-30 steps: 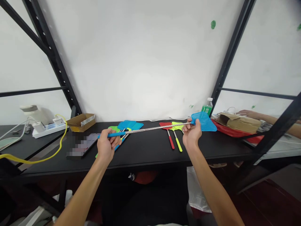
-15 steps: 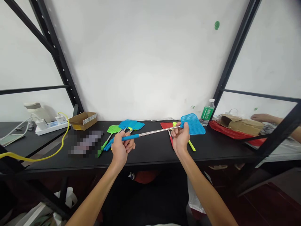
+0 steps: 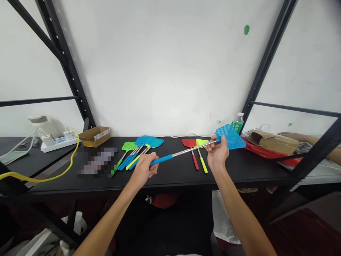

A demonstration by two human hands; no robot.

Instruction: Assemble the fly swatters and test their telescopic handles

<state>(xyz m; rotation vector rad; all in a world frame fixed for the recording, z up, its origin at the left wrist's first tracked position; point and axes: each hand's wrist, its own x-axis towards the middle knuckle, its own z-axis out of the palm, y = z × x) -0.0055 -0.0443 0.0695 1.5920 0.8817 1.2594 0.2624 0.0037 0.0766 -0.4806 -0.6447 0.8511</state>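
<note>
Yellow cable (image 3: 69, 156) looping off the far left, white power strip (image 3: 60, 141) on a lower black shelf, open cardboard tray (image 3: 94, 137) against the wall. Pixelated patch (image 3: 97, 163) on the black tabletop (image 3: 170, 176), contents hidden. Bundle of fly swatters (image 3: 130, 160) just right of the patch, green and blue mesh heads to the back, handles fanned toward the near edge. Left hand (image 3: 144, 170) beside the bundle, fingers (image 3: 151, 158) curled shut round the blue grip (image 3: 160, 160) of a single fly swatter, no spread. Steel shaft (image 3: 191, 152) running up and right, raised above the tabletop, over two lying swatters, red (image 3: 189, 143) and lime (image 3: 201, 142). Right hand (image 3: 217, 153) pinching the shaft's end at the base of the blue mesh head (image 3: 230, 137), thumb and fingers pressed together, head sticking out past the hand, tilted up. Judged light overall: thin shaft likely to flex if held by one end, plastic mesh probably soft and bendy, blue grip the best place to hold, shaft near the head second. Further right: water bottle (image 3: 238, 122), red bag (image 3: 266, 151) under a kraft paper packet (image 3: 274, 142), another person's hand (image 3: 286, 134) just behind the packet.
</note>
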